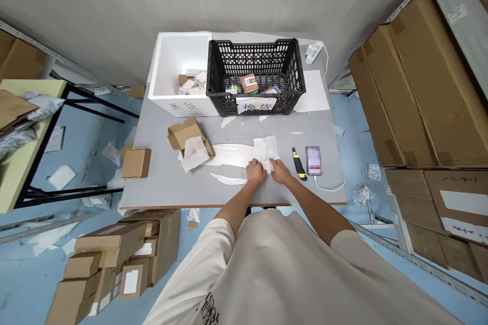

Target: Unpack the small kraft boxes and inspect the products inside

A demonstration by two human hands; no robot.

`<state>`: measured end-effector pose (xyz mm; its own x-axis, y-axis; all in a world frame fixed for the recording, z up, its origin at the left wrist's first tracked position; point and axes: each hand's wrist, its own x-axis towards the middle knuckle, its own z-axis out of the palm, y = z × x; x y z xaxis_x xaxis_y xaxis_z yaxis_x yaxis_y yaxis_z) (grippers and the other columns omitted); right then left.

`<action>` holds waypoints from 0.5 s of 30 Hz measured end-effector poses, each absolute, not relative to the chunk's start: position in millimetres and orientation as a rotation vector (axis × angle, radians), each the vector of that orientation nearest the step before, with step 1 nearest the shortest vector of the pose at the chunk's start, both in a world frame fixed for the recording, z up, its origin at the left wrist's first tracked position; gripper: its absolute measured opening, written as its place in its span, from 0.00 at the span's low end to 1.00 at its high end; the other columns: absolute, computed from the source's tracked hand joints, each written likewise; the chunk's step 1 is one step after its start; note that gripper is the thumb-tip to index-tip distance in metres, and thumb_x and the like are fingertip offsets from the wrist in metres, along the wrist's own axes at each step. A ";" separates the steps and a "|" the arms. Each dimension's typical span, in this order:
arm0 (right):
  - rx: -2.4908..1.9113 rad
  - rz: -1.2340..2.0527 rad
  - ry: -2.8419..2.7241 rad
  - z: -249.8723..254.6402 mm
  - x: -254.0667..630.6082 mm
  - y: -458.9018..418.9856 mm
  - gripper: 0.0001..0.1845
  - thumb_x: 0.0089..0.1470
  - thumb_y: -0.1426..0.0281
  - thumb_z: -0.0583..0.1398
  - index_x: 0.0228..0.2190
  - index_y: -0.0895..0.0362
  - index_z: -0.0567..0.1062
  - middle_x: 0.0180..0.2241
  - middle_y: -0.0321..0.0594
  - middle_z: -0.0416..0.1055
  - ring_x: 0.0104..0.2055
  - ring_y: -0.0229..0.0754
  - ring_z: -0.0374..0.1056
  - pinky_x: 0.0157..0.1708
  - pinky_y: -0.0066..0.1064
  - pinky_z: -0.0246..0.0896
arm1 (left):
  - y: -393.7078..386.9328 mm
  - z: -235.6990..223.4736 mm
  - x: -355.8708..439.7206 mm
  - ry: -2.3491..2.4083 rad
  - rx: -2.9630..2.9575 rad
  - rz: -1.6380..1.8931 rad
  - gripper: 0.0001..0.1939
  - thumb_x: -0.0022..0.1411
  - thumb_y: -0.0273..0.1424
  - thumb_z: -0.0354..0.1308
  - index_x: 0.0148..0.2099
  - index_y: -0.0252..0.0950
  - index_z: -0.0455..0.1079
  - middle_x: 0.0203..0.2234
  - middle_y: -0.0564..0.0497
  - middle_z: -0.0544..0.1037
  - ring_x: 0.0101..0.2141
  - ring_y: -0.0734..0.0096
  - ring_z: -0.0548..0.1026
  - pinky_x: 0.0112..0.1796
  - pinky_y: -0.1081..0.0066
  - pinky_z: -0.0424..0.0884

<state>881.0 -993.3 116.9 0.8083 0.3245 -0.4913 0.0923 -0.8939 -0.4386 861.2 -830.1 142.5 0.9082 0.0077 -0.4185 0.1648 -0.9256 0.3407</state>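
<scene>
Indoors, near the front edge of a grey rectangular bench, a left hand and a right hand pinch a thin, white, paper-like sheet in bent fingers; apparently light, limp and tearable, it suits holding by its edges.

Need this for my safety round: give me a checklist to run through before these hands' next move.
1. Both hands at the sheet: ok; left hand and right hand touch the white sheet.
2. Utility knife away from the hands: ok; it lies right of the right hand.
3. Knife retracted: cannot tell; its tip shows too small.
4. Smartphone cabled: ok; a white cable meets its lower edge.
5. Tabletop free of scraps: not ok; a white scrap lies there.
6. Cardboard box closed: not ok; it stands open.
</scene>
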 end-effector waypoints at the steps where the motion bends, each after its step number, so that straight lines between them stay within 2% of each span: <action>1: -2.599 0.810 -0.318 117.3 881.1 -992.7 0.38 0.58 0.73 0.57 0.67 0.56 0.54 0.59 0.54 0.60 0.58 0.52 0.62 0.54 0.37 0.60 | -825.5 142.8 860.9 0.165 2.690 -0.561 0.11 0.63 0.33 0.53 0.43 0.38 0.74 0.49 0.41 0.69 0.51 0.53 0.66 0.51 0.57 0.65; 5: -2.602 0.809 -0.337 117.8 881.0 -991.7 0.38 0.58 0.71 0.57 0.67 0.54 0.55 0.58 0.53 0.60 0.57 0.53 0.62 0.53 0.37 0.60 | -801.6 141.8 856.1 0.371 2.681 -0.491 0.11 0.62 0.34 0.53 0.41 0.39 0.75 0.48 0.42 0.71 0.51 0.53 0.67 0.51 0.57 0.64; 12: -2.635 0.813 -0.316 118.1 882.2 -987.7 0.37 0.58 0.66 0.59 0.67 0.51 0.56 0.56 0.52 0.60 0.56 0.54 0.61 0.50 0.37 0.60 | -768.5 133.5 848.6 0.645 2.596 -0.597 0.08 0.60 0.32 0.53 0.37 0.39 0.74 0.47 0.42 0.72 0.52 0.50 0.67 0.50 0.54 0.63; 15: -2.659 0.814 -0.319 118.0 885.0 -986.0 0.36 0.58 0.66 0.59 0.65 0.51 0.58 0.56 0.52 0.60 0.56 0.54 0.61 0.51 0.38 0.59 | -763.4 136.1 848.1 0.683 2.594 -0.576 0.09 0.60 0.30 0.53 0.41 0.39 0.72 0.47 0.42 0.71 0.53 0.49 0.67 0.50 0.53 0.62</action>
<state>885.0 -986.0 118.0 0.8107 0.3081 -0.4979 0.1125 -0.9165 -0.3840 848.1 -763.4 136.1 0.7964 0.3708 -0.4778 0.5335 -0.8029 0.2661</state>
